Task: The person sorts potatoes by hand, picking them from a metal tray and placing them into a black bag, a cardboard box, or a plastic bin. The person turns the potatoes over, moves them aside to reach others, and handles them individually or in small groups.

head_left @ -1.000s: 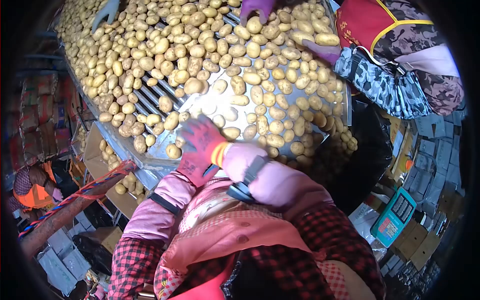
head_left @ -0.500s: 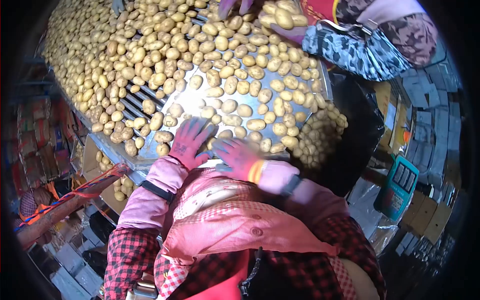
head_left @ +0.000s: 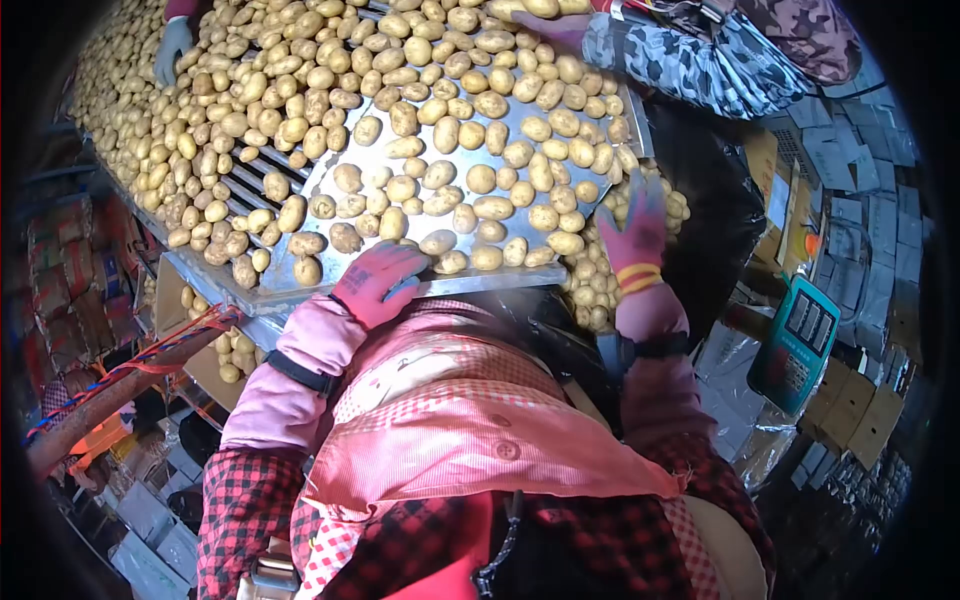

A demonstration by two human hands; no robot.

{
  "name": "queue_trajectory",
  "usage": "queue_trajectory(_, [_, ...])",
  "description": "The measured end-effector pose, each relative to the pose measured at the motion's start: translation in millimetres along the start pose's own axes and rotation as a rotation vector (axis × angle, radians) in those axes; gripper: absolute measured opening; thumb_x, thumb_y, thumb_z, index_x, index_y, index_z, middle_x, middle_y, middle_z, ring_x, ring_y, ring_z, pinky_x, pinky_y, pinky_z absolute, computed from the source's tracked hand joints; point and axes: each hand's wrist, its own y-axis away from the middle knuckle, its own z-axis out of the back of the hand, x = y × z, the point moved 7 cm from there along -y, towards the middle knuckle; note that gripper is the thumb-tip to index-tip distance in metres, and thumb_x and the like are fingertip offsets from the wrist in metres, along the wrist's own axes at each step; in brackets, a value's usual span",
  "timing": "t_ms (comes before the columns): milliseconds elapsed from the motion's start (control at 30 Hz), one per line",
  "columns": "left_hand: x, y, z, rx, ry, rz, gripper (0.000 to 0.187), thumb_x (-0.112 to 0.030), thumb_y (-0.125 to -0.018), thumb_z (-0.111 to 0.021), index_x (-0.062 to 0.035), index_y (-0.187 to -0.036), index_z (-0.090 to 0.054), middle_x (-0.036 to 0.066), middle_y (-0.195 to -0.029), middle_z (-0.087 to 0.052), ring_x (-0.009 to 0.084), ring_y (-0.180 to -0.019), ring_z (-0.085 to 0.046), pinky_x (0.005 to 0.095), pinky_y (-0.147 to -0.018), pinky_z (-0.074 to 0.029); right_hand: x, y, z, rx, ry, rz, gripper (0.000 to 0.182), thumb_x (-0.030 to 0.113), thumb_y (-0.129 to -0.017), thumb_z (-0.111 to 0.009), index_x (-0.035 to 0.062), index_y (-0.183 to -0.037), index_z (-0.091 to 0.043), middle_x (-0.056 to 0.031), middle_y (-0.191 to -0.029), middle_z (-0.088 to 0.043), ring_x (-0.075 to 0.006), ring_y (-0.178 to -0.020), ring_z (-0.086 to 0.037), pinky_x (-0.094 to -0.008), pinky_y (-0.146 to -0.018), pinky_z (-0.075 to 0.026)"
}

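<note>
Many potatoes (head_left: 480, 180) lie on a metal sorting table (head_left: 330, 200). My left hand (head_left: 378, 282), in a pink and grey glove, rests at the table's near edge beside a few potatoes; its fingers are bent and close together, and whether they hold anything is hidden. At the table's right corner, my right hand (head_left: 637, 232) reaches over a heap of potatoes (head_left: 592, 285) in a black-lined container. Its gloved fingers are apart, touching the potatoes, with none gripped.
A co-worker's gloved hand (head_left: 560, 30) is at the top, another gloved hand (head_left: 172, 50) at upper left. A teal scale display (head_left: 797, 345) stands right. A rope-wrapped pole (head_left: 130, 390) juts in from the left, near a cardboard box (head_left: 200, 360).
My right hand has moved from the near edge, beside my left hand, out to the right over the heap. The gloved hand at upper left reaches further into view.
</note>
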Motion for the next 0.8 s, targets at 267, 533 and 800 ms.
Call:
queue_trajectory(267, [11.4, 56.1, 3.8, -0.015, 0.002, 0.133, 0.043, -0.021, -0.084, -0.061, -0.0037, -0.124, -0.059, 0.021, -0.121, -0.061, 0.0397, -0.114, -0.054, 0.0497, -0.104, -0.038, 39.7, 17.3, -64.8, 0.316, 0.183, 0.268, 0.077, 0.043, -0.075, -0.071, 0.014, -0.141, -0.043, -0.0194, -0.141, -0.039, -0.0417, -0.133, -0.032, -0.0525, -0.108, -0.029])
queue_trajectory(533, [-3.1, 29.8, -31.1, -0.049, -0.081, 0.012, 0.055, -0.035, -0.087, -0.062, -0.0087, -0.134, -0.051, 0.021, -0.133, -0.052, 0.042, -0.126, -0.045, 0.0521, -0.112, -0.027, 43.2, -20.8, -40.4, 0.018, 0.066, 0.223, 0.071, 0.035, -0.076, -0.071, 0.0082, -0.138, -0.047, -0.0255, -0.139, -0.043, -0.0421, -0.129, -0.039, -0.0527, -0.108, -0.031])
queue_trajectory(800, [14.8, 26.6, 41.8, -0.313, -0.046, 0.082, 0.045, -0.018, -0.082, -0.063, -0.0047, -0.124, -0.056, 0.021, -0.123, -0.056, 0.0405, -0.117, -0.051, 0.0475, -0.102, -0.039, 64.0, -25.7, -87.4, 0.176, 0.213, 0.448, 0.068, 0.044, -0.082, -0.065, 0.0177, -0.141, -0.044, -0.0174, -0.138, -0.045, -0.0346, -0.131, -0.039, -0.0499, -0.108, -0.031])
